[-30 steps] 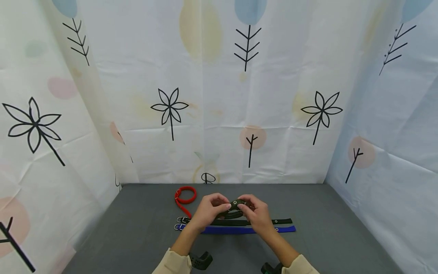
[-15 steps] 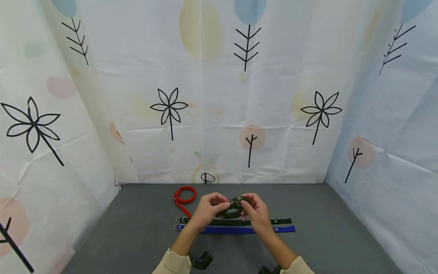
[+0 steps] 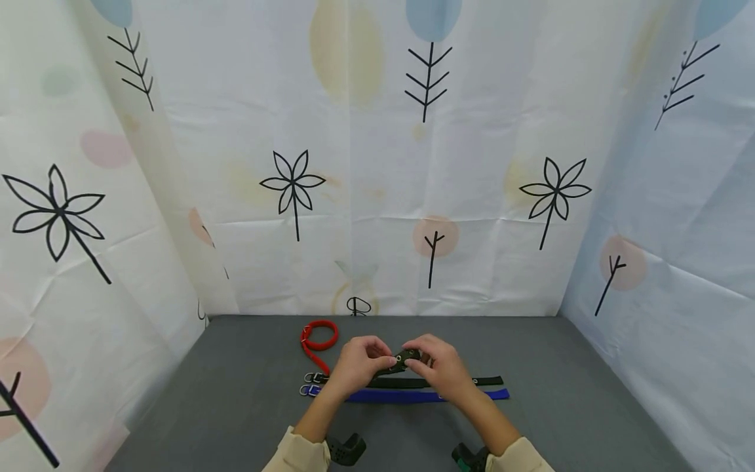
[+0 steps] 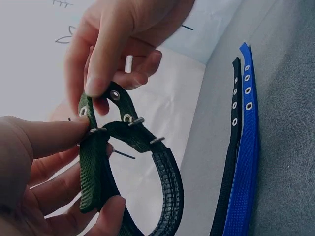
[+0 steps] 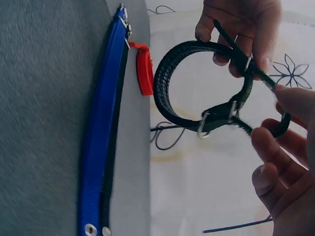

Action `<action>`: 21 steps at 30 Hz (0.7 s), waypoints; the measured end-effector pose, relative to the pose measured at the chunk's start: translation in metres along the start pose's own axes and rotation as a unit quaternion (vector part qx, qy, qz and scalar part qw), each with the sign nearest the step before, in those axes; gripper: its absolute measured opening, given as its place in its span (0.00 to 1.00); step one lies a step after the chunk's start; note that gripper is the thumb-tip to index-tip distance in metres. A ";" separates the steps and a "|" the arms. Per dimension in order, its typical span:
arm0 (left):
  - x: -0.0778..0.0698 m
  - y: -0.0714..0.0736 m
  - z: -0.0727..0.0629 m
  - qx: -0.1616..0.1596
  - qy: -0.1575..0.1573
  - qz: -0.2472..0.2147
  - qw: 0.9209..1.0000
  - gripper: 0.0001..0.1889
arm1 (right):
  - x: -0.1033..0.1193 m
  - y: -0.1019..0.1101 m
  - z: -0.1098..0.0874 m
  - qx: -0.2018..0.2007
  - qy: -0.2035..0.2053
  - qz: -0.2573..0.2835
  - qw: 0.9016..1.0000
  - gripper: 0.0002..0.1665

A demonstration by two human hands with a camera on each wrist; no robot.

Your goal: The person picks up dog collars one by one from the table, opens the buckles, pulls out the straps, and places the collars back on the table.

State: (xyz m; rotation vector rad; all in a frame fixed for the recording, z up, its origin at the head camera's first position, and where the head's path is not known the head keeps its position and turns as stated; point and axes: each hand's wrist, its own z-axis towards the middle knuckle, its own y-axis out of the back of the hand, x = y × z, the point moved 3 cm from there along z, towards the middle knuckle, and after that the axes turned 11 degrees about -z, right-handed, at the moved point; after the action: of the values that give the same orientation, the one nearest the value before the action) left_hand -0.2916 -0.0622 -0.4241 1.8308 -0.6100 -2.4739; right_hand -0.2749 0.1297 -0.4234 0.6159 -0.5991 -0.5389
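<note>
Both hands hold a dark green dog collar [image 4: 90, 169], raised above the table and bent into a loop. It has metal eyelets, a buckle, metal keepers and a dark padded lining [image 5: 167, 78]. My left hand [image 3: 356, 364] pinches the strap between thumb and fingers beside a metal keeper, with the free end hanging past it in the left wrist view. With thumb and fingertips, my right hand [image 3: 444, 368] pinches the folded, eyeleted part of the strap near the buckle. The fingers partly hide the strap in the head view.
Below the hands, a black collar [image 3: 488, 381] and a blue collar [image 3: 492, 394] lie straight, side by side, on the grey table [image 3: 236, 393]. Behind them to the left lies a red collar [image 3: 320, 324], partly coiled. Patterned cloth [image 3: 377, 262] encloses the back and sides.
Half a second ago the loop stood more upright between the hands; it has now tipped lower and looks flatter. My right hand has shifted slightly, while the left has stayed nearly in place.
</note>
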 end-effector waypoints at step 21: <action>-0.003 -0.001 -0.005 0.023 0.016 -0.097 0.995 0.07 | 0.003 0.003 0.000 -0.018 -0.025 0.114 0.993 0.11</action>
State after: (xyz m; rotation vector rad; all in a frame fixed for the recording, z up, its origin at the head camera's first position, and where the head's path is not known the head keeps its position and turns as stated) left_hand -0.2862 -0.0619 -0.4230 2.0337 -0.5153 -2.5617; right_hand -0.2720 0.1297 -0.4201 0.4925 -0.6963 -0.3508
